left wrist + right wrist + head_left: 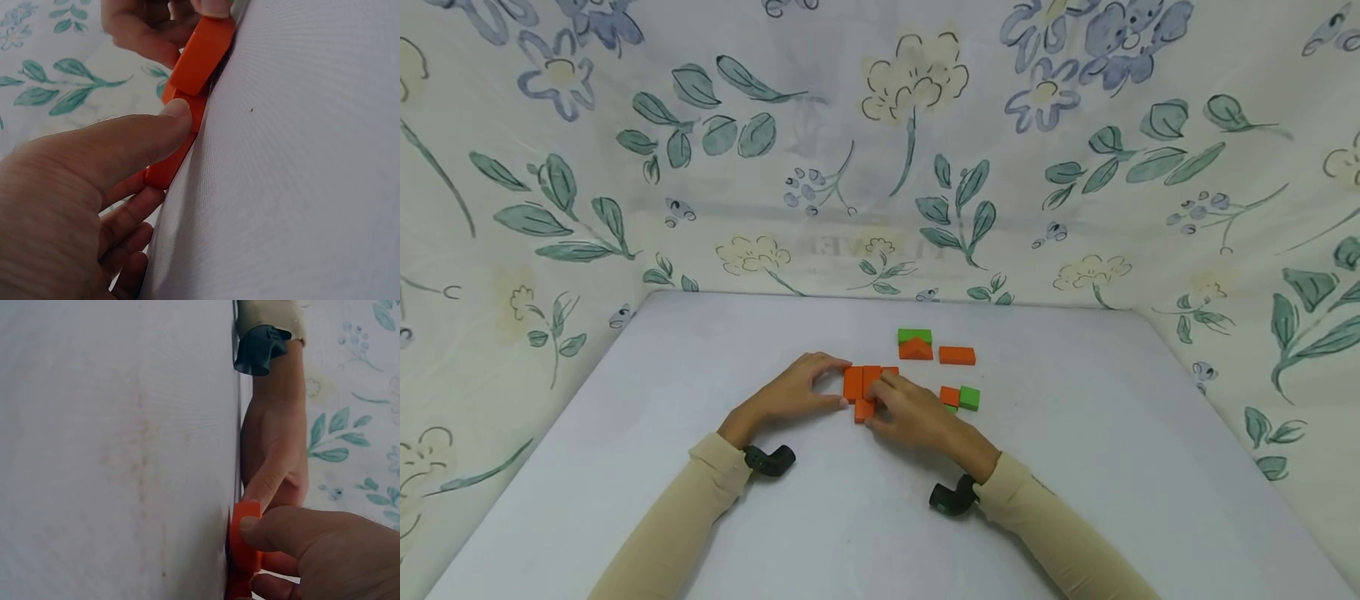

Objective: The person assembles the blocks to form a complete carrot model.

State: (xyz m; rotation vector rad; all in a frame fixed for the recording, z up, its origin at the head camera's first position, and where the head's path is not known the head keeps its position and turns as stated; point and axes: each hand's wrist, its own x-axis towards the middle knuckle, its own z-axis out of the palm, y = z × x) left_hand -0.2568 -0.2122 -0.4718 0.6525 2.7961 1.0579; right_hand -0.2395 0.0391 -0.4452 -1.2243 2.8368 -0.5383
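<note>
Several orange blocks [853,383] lie side by side on the white table in the head view. My left hand [797,387] holds their left side, thumb at the near edge and fingers at the far corner; in the left wrist view its thumb presses an orange block [199,112]. My right hand [917,414] pinches a smaller orange block [863,411] at the near side of the group. That block [203,56] looks tilted in the left wrist view. The right thumb lies on the orange block [245,534] in the right wrist view.
Behind the hands, an orange triangular block [916,350] touches a green block [914,336], with an orange block [957,356] to their right. Right of my right hand are a small orange block [950,395] and a green block [970,398]. Floral cloth surrounds the table [865,517].
</note>
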